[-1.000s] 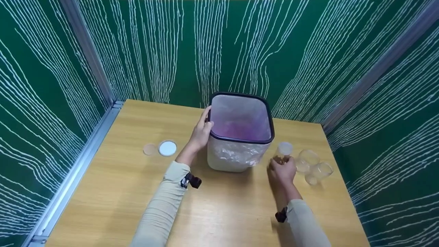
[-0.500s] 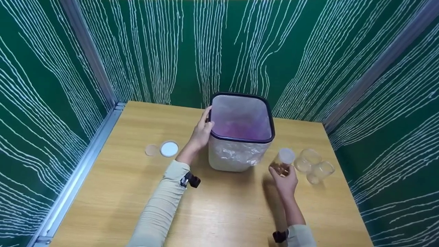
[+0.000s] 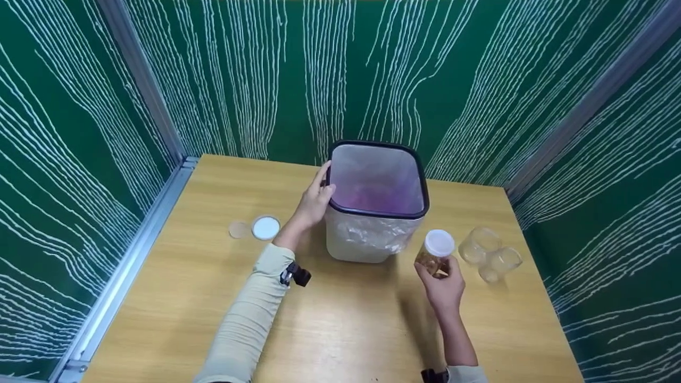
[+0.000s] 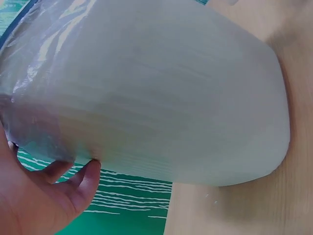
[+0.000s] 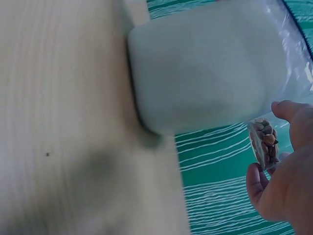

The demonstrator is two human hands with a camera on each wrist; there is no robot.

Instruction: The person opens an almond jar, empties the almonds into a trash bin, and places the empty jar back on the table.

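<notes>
Beside the bin (image 3: 372, 234), capped jar (image 3: 435, 256) near-upright in right-hand (image 3: 444, 287) grip, lid (image 3: 439, 242) up; left hand (image 3: 314, 202) clasping rim.

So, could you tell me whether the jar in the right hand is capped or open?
Capped: a white lid sits on the jar that the right hand grips.

A light wooden counter (image 3: 213, 298) with a pale grain fills the green-walled booth. Near its back edge stands a square white plastic bin (image 3: 367, 239) with a dark rim and a clear liner. To its left lie two small round lids (image 3: 265, 227), side by side. Two empty clear jars (image 3: 489, 255) rest on the right.
</notes>
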